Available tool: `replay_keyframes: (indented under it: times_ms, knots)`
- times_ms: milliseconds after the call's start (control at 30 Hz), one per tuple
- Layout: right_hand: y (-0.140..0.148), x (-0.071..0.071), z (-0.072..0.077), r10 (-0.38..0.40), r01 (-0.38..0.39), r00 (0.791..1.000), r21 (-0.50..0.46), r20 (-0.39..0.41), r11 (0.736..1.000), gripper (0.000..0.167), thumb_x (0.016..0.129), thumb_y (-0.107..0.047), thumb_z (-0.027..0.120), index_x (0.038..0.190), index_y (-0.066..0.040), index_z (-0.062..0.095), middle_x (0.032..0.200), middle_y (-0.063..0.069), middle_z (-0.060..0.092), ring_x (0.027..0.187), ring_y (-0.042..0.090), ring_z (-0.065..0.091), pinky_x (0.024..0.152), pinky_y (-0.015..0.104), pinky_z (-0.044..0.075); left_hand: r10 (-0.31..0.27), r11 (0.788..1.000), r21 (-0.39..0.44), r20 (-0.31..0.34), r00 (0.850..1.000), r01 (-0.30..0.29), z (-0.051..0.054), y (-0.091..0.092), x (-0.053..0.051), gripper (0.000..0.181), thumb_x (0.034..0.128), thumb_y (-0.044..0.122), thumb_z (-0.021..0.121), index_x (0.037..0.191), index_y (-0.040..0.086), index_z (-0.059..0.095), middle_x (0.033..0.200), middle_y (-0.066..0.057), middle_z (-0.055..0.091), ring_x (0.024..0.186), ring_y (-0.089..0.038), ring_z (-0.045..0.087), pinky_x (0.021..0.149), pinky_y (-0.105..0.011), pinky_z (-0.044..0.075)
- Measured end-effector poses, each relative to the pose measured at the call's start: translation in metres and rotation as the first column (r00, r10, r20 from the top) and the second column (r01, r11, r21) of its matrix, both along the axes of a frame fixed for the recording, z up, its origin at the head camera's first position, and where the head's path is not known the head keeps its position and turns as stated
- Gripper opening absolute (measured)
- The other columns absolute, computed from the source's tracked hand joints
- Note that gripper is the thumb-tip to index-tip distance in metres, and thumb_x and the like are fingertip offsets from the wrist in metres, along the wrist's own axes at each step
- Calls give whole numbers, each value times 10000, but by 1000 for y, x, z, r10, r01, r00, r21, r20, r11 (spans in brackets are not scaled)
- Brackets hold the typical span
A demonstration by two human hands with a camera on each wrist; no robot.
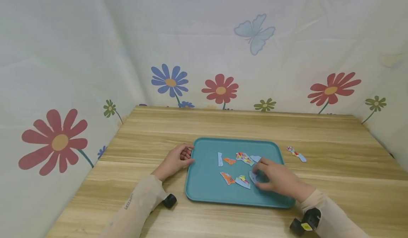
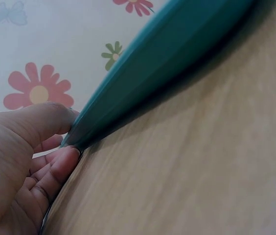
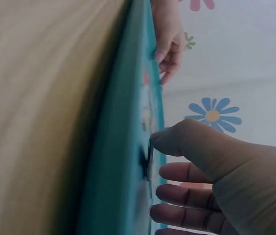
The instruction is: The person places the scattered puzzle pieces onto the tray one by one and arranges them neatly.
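In the head view, a teal tray bears several irregular, printed flat puzzle pieces. My right hand is over its right half, pinching a pale blue puzzle piece between thumb and fingers. The right wrist view shows that thumb at the piece's thin edge, other fingers spread beside it. Along the tray's left rim, my left hand rests with thumb and bent fingertips touching the outside. Nearby lie a multicoloured piece, a blue-and-yellow piece, two orange pieces and a pale strip.
On the wooden table, right of the tray, lies a multicoloured and pale blue piece. Another pale blue piece is partly behind the right fingers. A flower-printed cloth hangs behind the table and at its sides.
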State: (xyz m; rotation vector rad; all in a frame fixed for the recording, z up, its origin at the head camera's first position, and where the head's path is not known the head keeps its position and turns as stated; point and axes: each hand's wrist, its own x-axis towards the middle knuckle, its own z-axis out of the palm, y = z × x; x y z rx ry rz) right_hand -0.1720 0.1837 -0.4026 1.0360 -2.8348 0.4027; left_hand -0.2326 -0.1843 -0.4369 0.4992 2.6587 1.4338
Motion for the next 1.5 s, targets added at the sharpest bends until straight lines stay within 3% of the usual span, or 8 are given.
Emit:
replay_keyframes:
  times_ms: [167,333,700,933,1067,1267,1500]
  knots:
    - [2,-1,7,-6,7,999,-27,33,1000,291,789,-265,764,1020,-112,674,971,-32,581,790,38,520,687,248,508,8,1000,0,2,1000,-8,0,0,1,446,856,90,714,1261,-1,552,999,-97,587,858,-119,554,742,-184,501]
    - [4,0,13,-17,20,998,-46,67,999,297,796,-230,759,1048,-97,676,978,-15,583,784,65,543,640,217,483,6,1000,6,9,1000,-6,0,0,1,448,858,94,713,1264,-1,548,1005,-100,585,862,-120,553,744,-182,499]
    - [10,-2,14,0,5,997,-57,80,998,275,796,-183,756,1034,-69,676,975,8,600,781,96,579,648,219,501,4,1000,-1,8,1000,-4,0,0,1,453,862,96,710,1272,2,545,1012,-102,586,868,-126,556,748,-186,501]
    - [24,-10,20,-14,17,1000,-82,26,996,270,777,-129,772,1010,-40,670,967,44,619,747,118,575,620,206,490,3,1000,-3,4,1000,-3,0,1,1,452,860,95,711,1271,1,546,1010,-105,588,867,-126,559,747,-191,506]
    - [31,-15,28,-50,50,999,-38,-13,998,287,771,-158,784,1017,-60,672,967,45,642,740,121,573,596,208,467,4,1000,-3,3,1000,-4,0,0,1,453,861,94,711,1272,1,545,1011,-106,588,868,-125,559,747,-187,506]
    - [43,-21,39,-110,112,992,-20,62,994,324,797,-159,768,1071,-30,653,1000,87,632,790,161,578,598,210,478,5,1000,1,10,1000,-5,1,0,2,456,861,94,711,1274,1,543,1014,-107,587,874,-128,563,750,-183,506]
    - [56,-30,42,-169,170,984,-22,59,985,374,798,-160,771,1111,-13,629,1012,100,624,814,180,578,609,235,481,-1,1000,4,14,1000,1,1,1,1,457,860,79,708,1276,-9,539,1016,-113,587,875,-131,563,749,-178,505]
